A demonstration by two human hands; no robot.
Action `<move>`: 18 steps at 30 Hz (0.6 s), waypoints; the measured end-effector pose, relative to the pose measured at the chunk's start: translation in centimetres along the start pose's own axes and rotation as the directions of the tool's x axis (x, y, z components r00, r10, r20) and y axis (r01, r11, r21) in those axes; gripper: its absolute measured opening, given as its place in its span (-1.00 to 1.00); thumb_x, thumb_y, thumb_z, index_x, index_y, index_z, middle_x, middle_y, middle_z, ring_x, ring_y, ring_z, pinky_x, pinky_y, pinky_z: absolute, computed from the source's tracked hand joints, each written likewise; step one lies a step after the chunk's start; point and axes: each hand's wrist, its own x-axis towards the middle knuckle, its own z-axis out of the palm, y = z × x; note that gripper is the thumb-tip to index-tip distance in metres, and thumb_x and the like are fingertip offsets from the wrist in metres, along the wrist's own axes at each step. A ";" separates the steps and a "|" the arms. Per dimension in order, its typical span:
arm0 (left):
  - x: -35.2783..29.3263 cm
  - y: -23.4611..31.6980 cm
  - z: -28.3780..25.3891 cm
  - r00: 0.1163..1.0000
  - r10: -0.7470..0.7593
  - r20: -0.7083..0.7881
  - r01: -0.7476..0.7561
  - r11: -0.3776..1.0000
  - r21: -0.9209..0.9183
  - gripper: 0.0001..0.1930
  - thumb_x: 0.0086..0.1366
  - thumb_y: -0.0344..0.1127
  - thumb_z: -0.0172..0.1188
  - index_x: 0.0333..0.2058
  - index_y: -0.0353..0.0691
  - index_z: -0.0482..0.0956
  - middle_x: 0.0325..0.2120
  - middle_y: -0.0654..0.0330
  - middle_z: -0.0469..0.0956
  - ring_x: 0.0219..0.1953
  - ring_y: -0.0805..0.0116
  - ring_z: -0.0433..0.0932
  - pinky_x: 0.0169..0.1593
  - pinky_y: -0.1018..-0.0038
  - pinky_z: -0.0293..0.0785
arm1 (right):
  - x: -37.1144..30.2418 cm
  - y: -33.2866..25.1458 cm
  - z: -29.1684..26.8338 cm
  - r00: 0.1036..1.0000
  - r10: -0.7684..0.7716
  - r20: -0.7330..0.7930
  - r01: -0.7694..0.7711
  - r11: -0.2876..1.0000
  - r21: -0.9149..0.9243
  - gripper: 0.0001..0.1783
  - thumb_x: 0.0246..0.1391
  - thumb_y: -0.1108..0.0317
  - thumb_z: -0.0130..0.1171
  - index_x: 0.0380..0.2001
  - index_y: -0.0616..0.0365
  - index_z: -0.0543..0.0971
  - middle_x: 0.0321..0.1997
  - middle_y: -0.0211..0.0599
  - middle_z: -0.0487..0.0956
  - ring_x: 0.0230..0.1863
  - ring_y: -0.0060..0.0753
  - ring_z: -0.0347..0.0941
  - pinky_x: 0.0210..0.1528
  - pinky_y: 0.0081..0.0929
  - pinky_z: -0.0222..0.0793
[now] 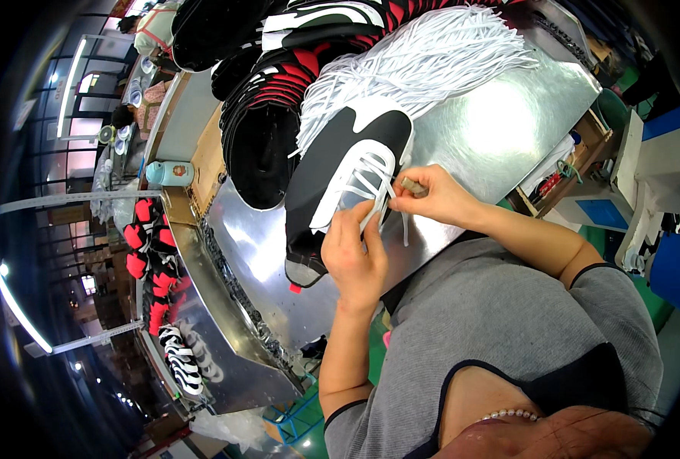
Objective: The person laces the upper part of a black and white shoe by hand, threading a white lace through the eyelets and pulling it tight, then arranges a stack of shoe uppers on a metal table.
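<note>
A black and white shoe upper [317, 176] lies on the shiny metal tabletop, its toe pointing away and its grey heel with a small red tab nearest me. White lace [370, 170] crosses its white eyelet panel, and a loose end hangs beside it. My left hand [353, 249] is closed in a pinch on the lace at the panel's lower part. Opposite it, my right hand [439, 197] also pinches the shoelace at the panel's right edge. A tan wrap [414, 186] shows at a right-hand finger. My fingers partly hide the lower eyelets.
A big bundle of white laces [424, 57] lies beyond the upper. Stacked black and red uppers [263, 145] stand at its left. A blue bottle [170, 174] is by the table's left edge. More shoes [179, 359] sit on a side surface. An open drawer [561, 172] is at right.
</note>
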 end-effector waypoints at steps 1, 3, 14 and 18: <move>0.0 0.1 -0.4 1.000 -0.023 -0.009 0.023 1.000 0.020 -0.83 0.15 -0.57 0.24 -0.25 -0.33 0.56 -0.41 0.09 0.52 -0.41 0.19 0.51 -0.31 0.39 0.40 | -0.6 0.0 -0.3 0.995 0.047 0.086 -0.047 0.999 -0.006 -0.81 0.06 0.29 0.32 -0.36 0.18 0.59 -0.54 -0.54 0.49 -0.47 -0.73 0.32 -0.40 -0.63 0.27; 0.1 -0.3 -0.7 0.996 -0.011 -0.091 0.012 1.000 0.009 -0.83 0.16 -0.57 0.24 -0.24 -0.32 0.57 -0.42 0.10 0.51 -0.40 0.21 0.50 -0.27 0.41 0.41 | -2.6 -0.2 -0.7 0.955 0.135 0.264 -0.105 0.987 -0.121 -0.79 0.08 0.25 0.30 -0.30 0.14 0.60 -0.45 -0.45 0.56 -0.34 -0.64 0.43 -0.21 -0.56 0.36; 0.5 -2.2 0.9 0.898 -0.206 0.390 0.124 0.966 0.227 -0.68 0.22 -0.22 0.22 -0.06 -0.16 0.59 -0.27 0.05 0.60 -0.30 0.07 0.61 -0.24 0.25 0.51 | 1.5 -0.6 -1.4 0.883 -0.469 -0.005 0.433 0.819 -0.378 -0.85 0.12 0.37 0.25 -0.34 0.23 0.53 -0.45 -0.37 0.45 -0.50 -0.54 0.31 -0.47 -0.51 0.22; 0.8 -3.1 1.8 0.845 -0.315 0.432 0.273 0.949 0.157 -0.63 0.14 -0.05 0.33 -0.19 -0.17 0.63 -0.30 0.04 0.65 -0.30 0.07 0.63 -0.21 0.30 0.51 | 2.3 0.4 -1.1 0.885 -0.466 -0.003 0.432 0.823 -0.369 -0.84 0.10 0.38 0.26 -0.35 0.23 0.52 -0.43 -0.29 0.48 -0.46 -0.39 0.38 -0.41 -0.46 0.29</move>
